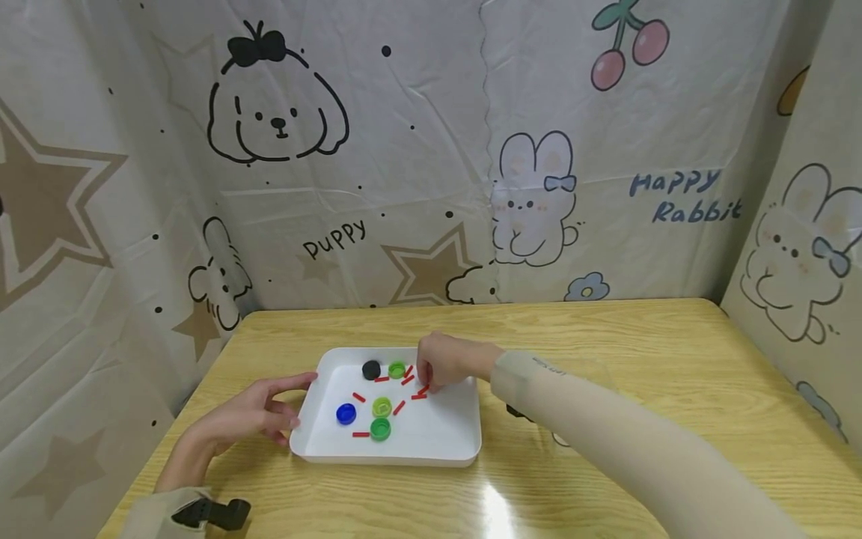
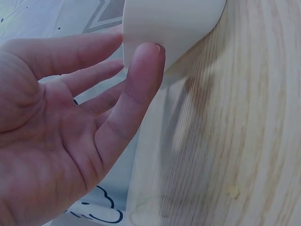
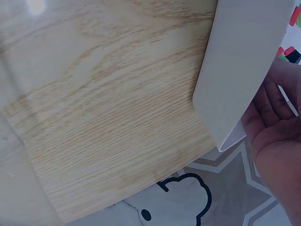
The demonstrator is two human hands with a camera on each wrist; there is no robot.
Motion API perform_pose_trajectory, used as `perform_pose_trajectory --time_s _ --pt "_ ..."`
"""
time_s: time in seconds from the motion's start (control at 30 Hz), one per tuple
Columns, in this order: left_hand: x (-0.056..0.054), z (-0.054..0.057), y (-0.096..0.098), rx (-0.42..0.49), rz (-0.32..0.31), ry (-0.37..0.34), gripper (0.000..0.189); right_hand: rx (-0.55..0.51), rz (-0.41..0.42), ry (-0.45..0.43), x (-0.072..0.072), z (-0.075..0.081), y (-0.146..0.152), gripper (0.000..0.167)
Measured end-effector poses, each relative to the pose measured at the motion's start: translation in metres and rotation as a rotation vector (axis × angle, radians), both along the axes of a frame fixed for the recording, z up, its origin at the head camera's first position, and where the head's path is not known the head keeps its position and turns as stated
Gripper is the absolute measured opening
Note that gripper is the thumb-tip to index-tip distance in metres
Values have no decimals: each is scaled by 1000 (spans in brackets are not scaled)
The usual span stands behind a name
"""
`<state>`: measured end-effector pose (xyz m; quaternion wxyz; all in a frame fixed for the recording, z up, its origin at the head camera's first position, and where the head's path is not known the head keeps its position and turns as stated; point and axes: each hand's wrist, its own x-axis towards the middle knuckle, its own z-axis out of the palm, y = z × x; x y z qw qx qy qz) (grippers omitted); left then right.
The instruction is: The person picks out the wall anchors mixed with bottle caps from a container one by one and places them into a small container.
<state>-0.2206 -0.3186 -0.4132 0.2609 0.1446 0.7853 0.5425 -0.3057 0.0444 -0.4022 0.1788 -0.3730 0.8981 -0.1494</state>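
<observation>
A white tray (image 1: 444, 442) lies on the wooden table. My left hand (image 1: 252, 410) rests against its left side, fingers extended and fingertips touching the wall; in the left wrist view that hand (image 2: 70, 108) meets the tray wall (image 2: 174, 23). Inside the back right corner, my right hand (image 1: 441, 363) reaches down with bent fingers beside small red sticks (image 1: 419, 397). Its fingertips are hidden, so I cannot tell whether they pinch a stick. Round caps lie in the tray: black (image 1: 371, 370), light green (image 1: 396, 370), yellow-green (image 1: 381, 406), green (image 1: 380, 429) and blue (image 1: 346, 413).
More red sticks, such as one at the front (image 1: 361, 434), are scattered among the caps. The tabletop (image 1: 606, 352) extends around the tray. A printed cloth (image 1: 417, 172) hangs behind the table and at both sides.
</observation>
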Motion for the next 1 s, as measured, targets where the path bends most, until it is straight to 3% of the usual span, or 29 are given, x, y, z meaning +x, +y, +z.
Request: perform_pose_trajectory --time_s 1.0 --pt "1 0 -1 2 1 -1 85 6 -26 -26 -2 -2 2 17"
